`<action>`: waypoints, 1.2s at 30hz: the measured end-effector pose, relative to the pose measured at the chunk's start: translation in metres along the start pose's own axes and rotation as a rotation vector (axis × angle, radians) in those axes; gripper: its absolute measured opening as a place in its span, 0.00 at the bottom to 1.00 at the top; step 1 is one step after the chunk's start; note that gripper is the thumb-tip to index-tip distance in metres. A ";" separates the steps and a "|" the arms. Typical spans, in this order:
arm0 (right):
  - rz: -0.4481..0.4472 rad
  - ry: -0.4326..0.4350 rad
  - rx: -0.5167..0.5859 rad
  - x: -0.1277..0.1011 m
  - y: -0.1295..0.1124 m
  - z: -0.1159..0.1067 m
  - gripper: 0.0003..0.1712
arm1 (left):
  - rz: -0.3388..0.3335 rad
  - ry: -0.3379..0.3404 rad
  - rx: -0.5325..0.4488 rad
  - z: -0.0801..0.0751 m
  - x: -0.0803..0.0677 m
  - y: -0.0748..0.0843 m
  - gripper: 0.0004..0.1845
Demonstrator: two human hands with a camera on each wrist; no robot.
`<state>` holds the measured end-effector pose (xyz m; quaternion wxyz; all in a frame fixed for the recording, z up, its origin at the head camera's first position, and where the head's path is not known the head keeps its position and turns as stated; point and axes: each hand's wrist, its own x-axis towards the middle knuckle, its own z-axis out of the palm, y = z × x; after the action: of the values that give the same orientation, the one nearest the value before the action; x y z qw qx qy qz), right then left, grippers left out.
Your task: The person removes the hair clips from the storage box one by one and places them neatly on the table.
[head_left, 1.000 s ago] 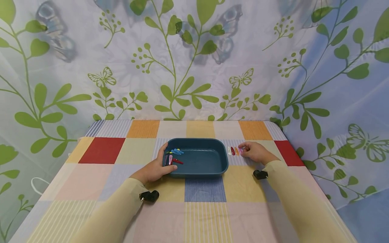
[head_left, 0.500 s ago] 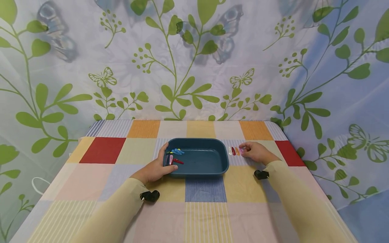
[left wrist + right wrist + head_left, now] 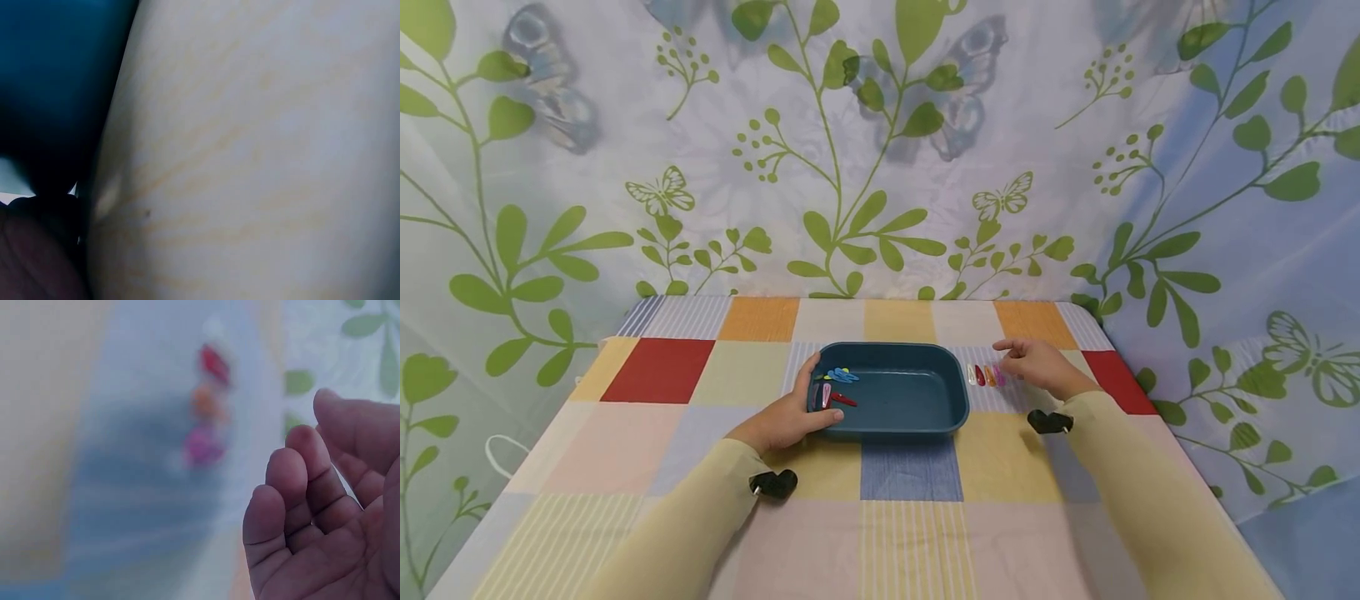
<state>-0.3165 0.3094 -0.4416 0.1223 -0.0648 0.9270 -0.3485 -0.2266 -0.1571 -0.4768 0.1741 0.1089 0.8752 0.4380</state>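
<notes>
The right hand (image 3: 1045, 367) is standing released, fingers loosely bent and holding nothing. The purple clip (image 3: 999, 375) is lying just beside it, not touching; the orange clip (image 3: 989, 376), red clip (image 3: 980, 375) and pale clip (image 3: 971, 375) are continuing the row leftward to the blue tray (image 3: 902, 400). The left hand (image 3: 786, 421) is gripping the tray's left end, thumb over the near rim. Blue clips (image 3: 842, 376) are lying inside, near that hand.

Blue tray (image 3: 59, 56) above shadowed left hand (image 3: 34, 259) at left of my wrist feed, unidentifiable pale, yellow-streaked surface (image 3: 262, 150) rightward.
</notes>
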 end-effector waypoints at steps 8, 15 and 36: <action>-0.146 -0.028 -0.090 0.002 -0.065 0.003 0.24 | -0.005 -0.013 0.001 -0.004 0.001 0.001 0.64; -0.283 -0.169 -0.110 0.007 -0.121 0.032 0.22 | 0.012 -0.011 -0.013 -0.007 -0.001 0.002 0.67; -0.489 -0.455 -0.309 0.040 -0.188 0.110 0.21 | 0.035 -0.026 0.011 -0.008 -0.001 0.001 0.65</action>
<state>-0.3186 0.0909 -0.4043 0.2273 -0.3782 0.8748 -0.2001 -0.2289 -0.1627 -0.4717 0.1774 0.1310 0.8732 0.4347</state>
